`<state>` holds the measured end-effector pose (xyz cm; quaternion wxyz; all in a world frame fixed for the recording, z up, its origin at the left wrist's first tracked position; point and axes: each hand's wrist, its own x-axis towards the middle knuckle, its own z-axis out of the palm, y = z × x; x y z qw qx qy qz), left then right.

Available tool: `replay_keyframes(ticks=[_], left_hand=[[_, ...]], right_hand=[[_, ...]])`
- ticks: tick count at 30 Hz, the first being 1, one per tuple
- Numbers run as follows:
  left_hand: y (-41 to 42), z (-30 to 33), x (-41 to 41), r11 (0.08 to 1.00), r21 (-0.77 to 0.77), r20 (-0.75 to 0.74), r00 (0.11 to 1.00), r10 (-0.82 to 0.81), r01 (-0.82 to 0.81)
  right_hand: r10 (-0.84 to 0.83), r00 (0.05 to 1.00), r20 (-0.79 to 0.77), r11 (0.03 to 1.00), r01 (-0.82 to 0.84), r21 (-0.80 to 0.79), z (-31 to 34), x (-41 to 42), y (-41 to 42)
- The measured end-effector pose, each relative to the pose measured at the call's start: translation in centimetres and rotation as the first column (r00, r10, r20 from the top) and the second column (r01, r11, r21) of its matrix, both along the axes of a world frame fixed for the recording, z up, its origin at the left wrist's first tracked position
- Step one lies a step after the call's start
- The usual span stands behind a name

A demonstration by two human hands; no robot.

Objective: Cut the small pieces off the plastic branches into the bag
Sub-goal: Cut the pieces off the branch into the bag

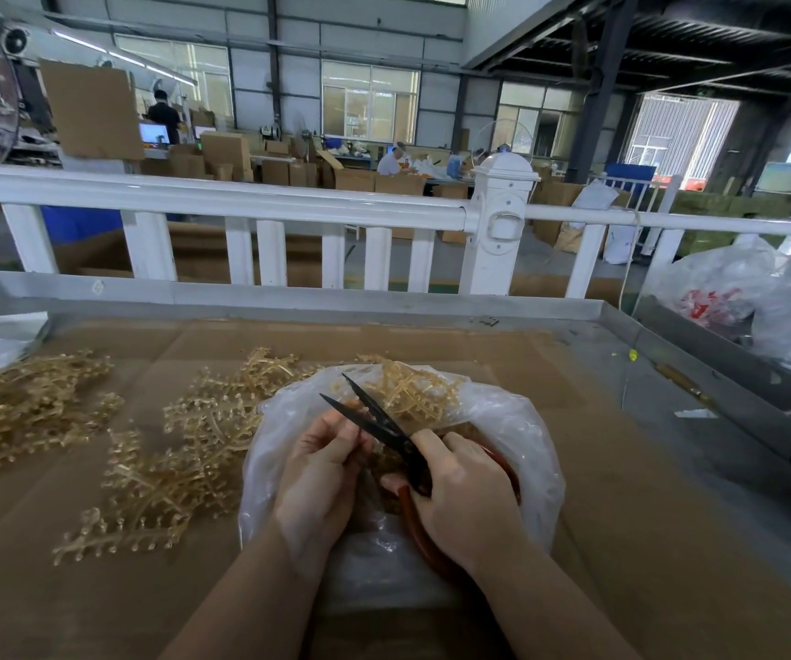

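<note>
Branches: as they are lying piled on the cardboard-covered bench point(622, 469), the translucent amber plastic branches point(179, 459) are looking light, springy and snaggy; hold by the stem.
Left hand point(322, 473): its grip is pinching a piece over the clear plastic bag point(522, 450).
Right hand point(470, 497): its grip is wrapping the black red-handled scissors point(379, 421), blades parted.
Obstruction: the bag's crumpled rim is crowding the blades.

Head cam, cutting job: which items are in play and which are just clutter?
In play:
right hand gripping scissors, blades open
left hand pinching something small at the blades
clear bag under both hands
plastic branches piled to its left

Clutter:
white railing
plastic bags at right
cardboard sheet
</note>
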<state>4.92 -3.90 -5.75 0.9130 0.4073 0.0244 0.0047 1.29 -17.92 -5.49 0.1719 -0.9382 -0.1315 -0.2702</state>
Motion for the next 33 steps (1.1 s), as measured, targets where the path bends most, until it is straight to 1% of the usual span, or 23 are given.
replay_keyframes(ticks=[6, 11, 15, 21, 24, 31, 33], left_hand=[[0.15, 0.07, -0.12, 1.0, -0.023, -0.025, 1.0, -0.014, 0.013], [0.19, 0.21, -0.16, 0.999, 0.041, -0.052, 0.999, -0.015, 0.017], [0.01, 0.44, -0.36, 0.998, 0.06, -0.047, 0.999, -0.001, 0.004], [0.09, 0.18, -0.35, 0.997, 0.064, -0.01, 0.999, -0.036, 0.036], [0.19, -0.05, -0.13, 0.997, 0.066, 0.006, 0.999, -0.046, 0.046], [0.01, -0.33, 0.19, 0.999, 0.036, 0.011, 1.0, -0.007, 0.006], [-0.05, -0.21, 0.12, 1.0, 0.02, -0.011, 1.0, 0.004, -0.003]], right_hand=[[0.011, 0.999, -0.031, 1.0, -0.012, -0.01, -0.15, 0.04, -0.21], [0.042, 0.997, -0.07, 0.999, -0.042, -0.01, -0.14, 0.24, -0.23], [0.05, 0.996, -0.079, 0.999, -0.051, -0.006, -0.19, 0.39, -0.14], [0.053, 0.999, -0.005, 0.998, -0.053, 0.032, -0.23, 0.32, 0.07], [0.048, 0.999, -0.006, 0.998, -0.048, 0.031, -0.17, 0.27, 0.14], [-0.001, 0.998, 0.056, 0.999, -0.001, 0.032, -0.11, -0.08, 0.17], [-0.006, 0.998, 0.068, 1.0, 0.005, 0.024, -0.11, -0.18, 0.08]])
